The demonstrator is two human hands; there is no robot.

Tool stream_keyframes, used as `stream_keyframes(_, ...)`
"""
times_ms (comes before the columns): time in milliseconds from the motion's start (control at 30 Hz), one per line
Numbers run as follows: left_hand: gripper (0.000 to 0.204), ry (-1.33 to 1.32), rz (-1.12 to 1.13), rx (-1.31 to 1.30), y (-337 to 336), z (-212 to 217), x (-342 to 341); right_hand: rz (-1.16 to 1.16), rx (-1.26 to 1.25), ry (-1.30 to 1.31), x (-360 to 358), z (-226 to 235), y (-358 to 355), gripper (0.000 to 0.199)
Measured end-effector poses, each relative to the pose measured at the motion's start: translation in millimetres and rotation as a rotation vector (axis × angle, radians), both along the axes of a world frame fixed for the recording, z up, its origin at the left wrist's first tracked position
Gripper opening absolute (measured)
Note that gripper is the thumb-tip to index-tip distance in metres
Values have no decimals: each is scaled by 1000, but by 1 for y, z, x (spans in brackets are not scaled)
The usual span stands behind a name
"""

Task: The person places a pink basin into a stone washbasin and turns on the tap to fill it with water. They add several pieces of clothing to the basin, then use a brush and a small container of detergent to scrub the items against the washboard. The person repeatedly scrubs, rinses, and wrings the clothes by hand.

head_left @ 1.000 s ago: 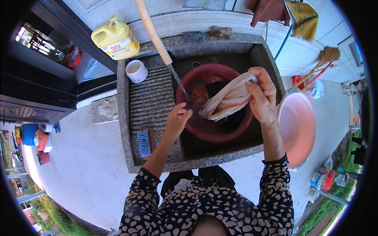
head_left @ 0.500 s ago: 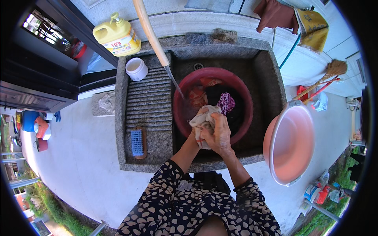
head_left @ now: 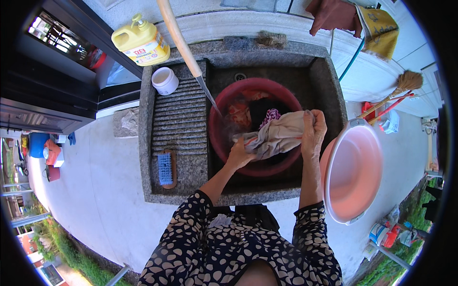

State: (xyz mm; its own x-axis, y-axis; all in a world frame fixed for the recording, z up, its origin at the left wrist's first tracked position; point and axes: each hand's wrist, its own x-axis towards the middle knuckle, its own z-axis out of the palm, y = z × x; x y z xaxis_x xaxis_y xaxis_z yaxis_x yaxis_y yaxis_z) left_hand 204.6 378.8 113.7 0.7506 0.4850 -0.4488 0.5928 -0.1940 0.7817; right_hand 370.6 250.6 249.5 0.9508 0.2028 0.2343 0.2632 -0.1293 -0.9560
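A wet, greyish-beige cloth garment (head_left: 276, 136) with an orange stripe is stretched out between my hands, above a dark red basin (head_left: 215, 155). My left hand (head_left: 240, 153) grips its left end, and my right hand (head_left: 313, 127) pinches its right end, higher up and past the basin's rim. Inside the basin lie an orange-red patterned cloth (head_left: 240, 114), a black cloth (head_left: 262, 107) and a pink-and-black spotted cloth (head_left: 270, 117), the last partly hidden by the garment. Water runs into the basin from a pipe (head_left: 183, 47) at the back left.
The basin stands in a stone sink (head_left: 329, 90) with a ribbed washboard (head_left: 179, 112) on its left. A blue-bristled brush (head_left: 165, 170), a white tub (head_left: 165, 81) and a yellow pump jug (head_left: 141, 43) are on that side. At the right is a pink basin (head_left: 355, 174).
The garment was bunched between both hands and is now spread out. My right hand has moved right and up, my left slightly left.
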Motion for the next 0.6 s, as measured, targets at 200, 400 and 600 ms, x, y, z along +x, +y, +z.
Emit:
stream_keyframes(200,28,-240,146,269,15,-14,-27,172,14,256,-33,-11,-21,11)
stream_keyframes(400,18,-644,426,-592,25,27,-32,466,-345,58,-54,-65,-22,11)
stream_keyframes(600,12,-712,508,-932,25,34,-65,702,-253,113,-41,-94,38,37)
